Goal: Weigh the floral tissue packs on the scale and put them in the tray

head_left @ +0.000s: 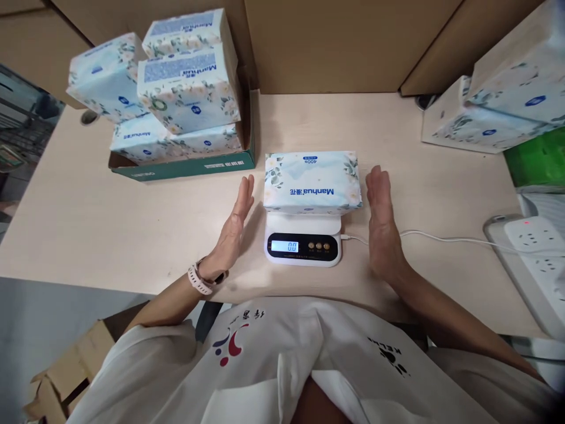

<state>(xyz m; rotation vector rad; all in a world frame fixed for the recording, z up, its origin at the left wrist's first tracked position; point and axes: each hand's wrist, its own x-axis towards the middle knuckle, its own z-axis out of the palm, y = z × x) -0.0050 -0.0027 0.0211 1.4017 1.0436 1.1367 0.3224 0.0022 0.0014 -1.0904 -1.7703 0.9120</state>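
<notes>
Since the pack rests on the scale with neither hand touching it, I record it as supported by the platform alone. From my remote position I note the scale on the table, directly before the person, its display and 3 buttons on the near edge, presumably so they can be read and reached easily. The pack lies lengthwise across the platform, set behind the display, which I judge keeps the reading uncovered. The display shows 0.0 with the pack in place; I cannot tell whether it has been zeroed. The left hand is held flat, fingers extended, its palm facing the pack's left end; it grips nothing and is just beside the pack, apart from it. The right hand mirrors it at the right end, fingers straight and together, palm inward, also empty, with a narrow gap. I judge both are held clear so as not to bear on the load. A cord leaves the scale's right side toward the power strip, apparently feeding it. At the back left, a tray holds stacked packs, well apart from the scale.
</notes>
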